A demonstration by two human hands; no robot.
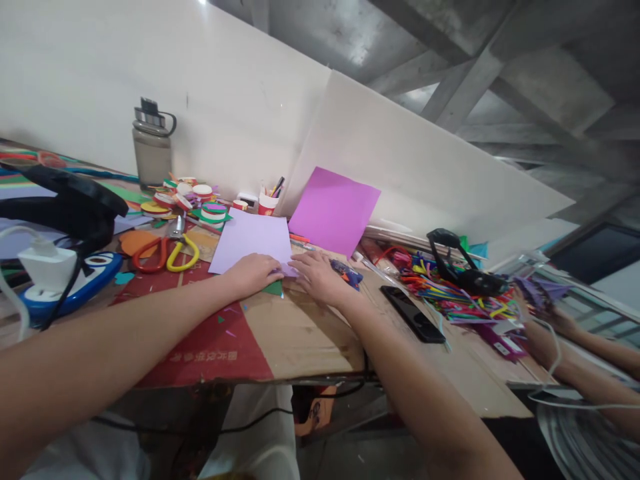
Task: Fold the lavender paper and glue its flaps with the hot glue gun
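At the left, a white charger [47,265] sits on a blue power strip [103,272], with a grey bottle [151,158] farther back. Scissors [177,232] with red and yellow handles lie beside the lavender paper [253,235], which is on the table in front of the person. The left hand [253,275] rests on its near edge, fingers curled; the right hand [320,277] is at its near right corner, fingers extended. I cannot tell whether either one grips it. Behind stands a purple sheet [336,210]; rightward lie a black phone [413,313] and colourful craft sticks [440,293], near a co-worker's hand [537,333].
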